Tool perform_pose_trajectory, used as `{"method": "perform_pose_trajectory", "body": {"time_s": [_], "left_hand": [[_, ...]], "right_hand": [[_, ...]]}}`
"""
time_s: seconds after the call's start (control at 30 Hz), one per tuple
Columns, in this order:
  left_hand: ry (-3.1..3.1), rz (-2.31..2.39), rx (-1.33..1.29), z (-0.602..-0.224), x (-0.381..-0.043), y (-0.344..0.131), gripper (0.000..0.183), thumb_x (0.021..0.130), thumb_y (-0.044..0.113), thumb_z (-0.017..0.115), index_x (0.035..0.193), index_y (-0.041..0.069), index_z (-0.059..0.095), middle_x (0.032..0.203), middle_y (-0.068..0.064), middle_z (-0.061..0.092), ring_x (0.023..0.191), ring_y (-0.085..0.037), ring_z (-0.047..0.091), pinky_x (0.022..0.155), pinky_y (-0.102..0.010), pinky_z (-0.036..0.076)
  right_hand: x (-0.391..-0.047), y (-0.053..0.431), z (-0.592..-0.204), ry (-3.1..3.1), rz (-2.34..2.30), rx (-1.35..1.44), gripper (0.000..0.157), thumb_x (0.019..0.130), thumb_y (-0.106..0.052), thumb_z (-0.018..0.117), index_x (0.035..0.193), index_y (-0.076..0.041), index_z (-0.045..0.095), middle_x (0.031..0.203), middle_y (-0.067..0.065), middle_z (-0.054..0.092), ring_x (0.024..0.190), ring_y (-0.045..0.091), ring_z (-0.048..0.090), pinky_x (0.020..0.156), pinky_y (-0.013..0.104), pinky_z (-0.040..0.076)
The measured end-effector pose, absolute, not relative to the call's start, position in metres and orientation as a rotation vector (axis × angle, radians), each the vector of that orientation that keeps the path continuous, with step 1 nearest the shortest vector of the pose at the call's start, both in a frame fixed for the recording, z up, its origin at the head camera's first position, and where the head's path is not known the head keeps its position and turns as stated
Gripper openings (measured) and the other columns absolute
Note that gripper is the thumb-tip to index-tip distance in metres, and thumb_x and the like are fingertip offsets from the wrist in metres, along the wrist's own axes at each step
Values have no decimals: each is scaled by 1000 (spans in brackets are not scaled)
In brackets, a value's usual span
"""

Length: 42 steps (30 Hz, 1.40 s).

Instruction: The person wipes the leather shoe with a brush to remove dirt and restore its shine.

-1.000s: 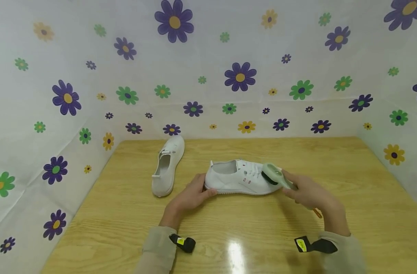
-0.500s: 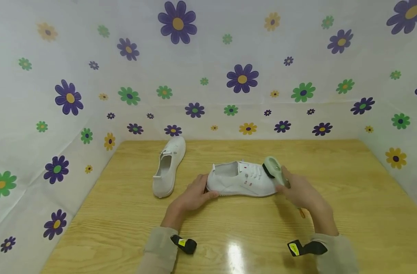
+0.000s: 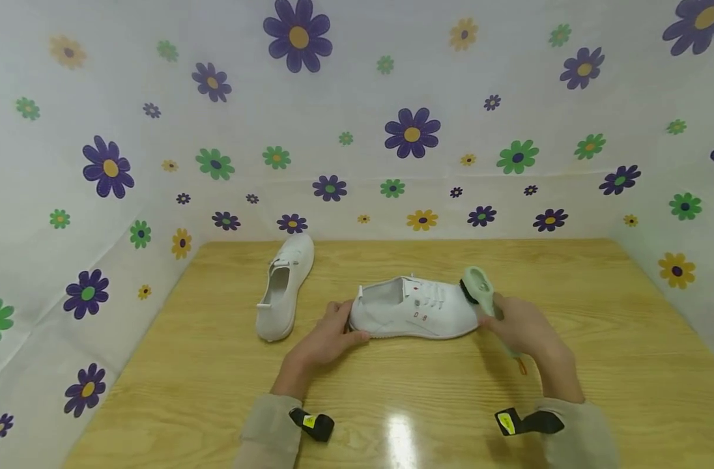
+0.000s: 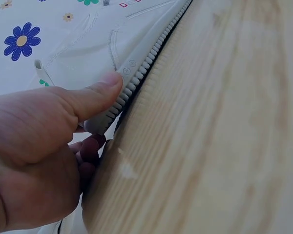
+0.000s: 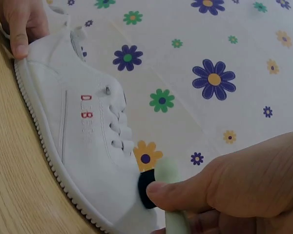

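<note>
A white lace-up shoe (image 3: 415,309) lies on its sole with the toe to the right; small red letters mark its side. My left hand (image 3: 329,333) grips its heel, the thumb (image 4: 100,92) on the sole's ridged edge and the other fingers partly hidden behind and under the heel. My right hand (image 3: 524,329) holds a pale green brush (image 3: 479,284) with dark bristles (image 5: 146,188) against the top of the toe. An orange loop hangs from the brush handle's end. The matching white shoe (image 3: 281,293) stands apart on the left, toe pointing away.
The wooden table (image 3: 427,404) ends at a white wall covering (image 3: 345,85) printed with flowers, which also rises on both sides. Each forearm wears a black wrist strap (image 3: 529,423).
The brush has shifted right along the shoe's toe, and its handle now slants more steeply toward me. My left hand keeps its grip on the heel. The other shoe stays put.
</note>
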<state>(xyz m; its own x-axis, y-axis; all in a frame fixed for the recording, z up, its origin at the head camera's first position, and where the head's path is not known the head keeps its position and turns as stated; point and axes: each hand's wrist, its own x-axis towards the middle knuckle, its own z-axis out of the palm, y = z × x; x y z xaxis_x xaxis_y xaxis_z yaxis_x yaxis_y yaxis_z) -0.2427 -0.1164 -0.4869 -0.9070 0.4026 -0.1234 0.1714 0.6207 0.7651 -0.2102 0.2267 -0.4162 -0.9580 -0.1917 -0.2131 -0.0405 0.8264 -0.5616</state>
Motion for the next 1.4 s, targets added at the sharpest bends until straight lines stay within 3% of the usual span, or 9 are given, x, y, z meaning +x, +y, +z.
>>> {"method": "perform_pose_trajectory", "body": {"time_s": [0.07, 0.27, 0.4, 0.53, 0.7, 0.87, 1.03, 1.17, 1.4], "left_hand": [[2561, 1168, 461, -486, -244, -116, 72, 91, 39, 60, 149, 13, 26, 123, -10, 37, 114, -28, 40, 105, -47, 30], [2584, 1147, 449, -485, -245, -116, 74, 90, 41, 62, 149, 13, 26, 132, -12, 36, 121, -30, 39, 106, -48, 28], [2571, 1141, 456, -487, -245, -116, 75, 90, 42, 62, 149, 13, 26, 133, -13, 35, 123, -30, 38, 106, -48, 28], [2561, 1146, 462, -488, -244, -117, 76, 89, 42, 62, 149, 12, 25, 132, -12, 35, 121, -29, 39, 107, -48, 28], [2559, 1150, 448, -487, -244, -118, 76, 90, 41, 62, 149, 11, 25, 129, -10, 35, 120, -26, 39, 108, -44, 27], [2552, 1154, 445, -487, -244, -118, 78, 89, 44, 63, 150, 13, 24, 130, -10, 35, 121, -27, 38, 108, -45, 27], [2541, 1155, 465, -489, -246, -117, 78, 89, 44, 63, 149, 12, 24, 131, -9, 34, 121, -25, 38, 108, -44, 27], [2542, 1158, 469, -488, -246, -116, 76, 89, 43, 63, 147, 10, 27, 130, -8, 35, 119, -24, 38, 108, -43, 27], [2548, 1150, 478, -489, -246, -118, 73, 90, 40, 63, 147, 10, 29, 126, -7, 35, 115, -22, 38, 106, -41, 29]], "right_hand": [[-211, 224, -413, 2733, -843, -244, 33, 93, -24, 59, 111, 3, 55, 82, 9, 53, 71, 22, 49, 60, 32, 41], [-205, 237, -403, 2676, -852, -254, 17, 88, -18, 64, 87, -2, 59, 75, 5, 52, 67, 20, 48, 58, 33, 41], [-208, 241, -411, 2731, -787, -157, 22, 90, -20, 62, 92, 1, 56, 75, 6, 52, 66, 21, 48, 57, 32, 40], [-214, 229, -417, 2756, -790, -237, 24, 91, -22, 62, 100, 0, 56, 76, 6, 51, 68, 20, 48, 58, 31, 39], [-209, 225, -408, 2655, -860, -346, 16, 88, -18, 65, 88, -3, 58, 72, 4, 45, 66, 19, 45, 57, 31, 37], [-203, 239, -404, 2602, -847, -254, 16, 83, -14, 66, 88, 0, 60, 71, 3, 46, 64, 18, 44, 55, 31, 37], [-208, 239, -412, 2678, -821, -184, 18, 87, -17, 62, 84, -1, 54, 69, 4, 45, 62, 19, 44, 54, 31, 36], [-212, 223, -417, 2717, -841, -229, 19, 92, -19, 57, 90, -1, 51, 71, 6, 46, 63, 20, 45, 54, 30, 38], [-206, 222, -408, 2589, -935, -312, 18, 87, -17, 64, 80, -3, 56, 69, 4, 47, 62, 18, 45, 55, 30, 39]]}}
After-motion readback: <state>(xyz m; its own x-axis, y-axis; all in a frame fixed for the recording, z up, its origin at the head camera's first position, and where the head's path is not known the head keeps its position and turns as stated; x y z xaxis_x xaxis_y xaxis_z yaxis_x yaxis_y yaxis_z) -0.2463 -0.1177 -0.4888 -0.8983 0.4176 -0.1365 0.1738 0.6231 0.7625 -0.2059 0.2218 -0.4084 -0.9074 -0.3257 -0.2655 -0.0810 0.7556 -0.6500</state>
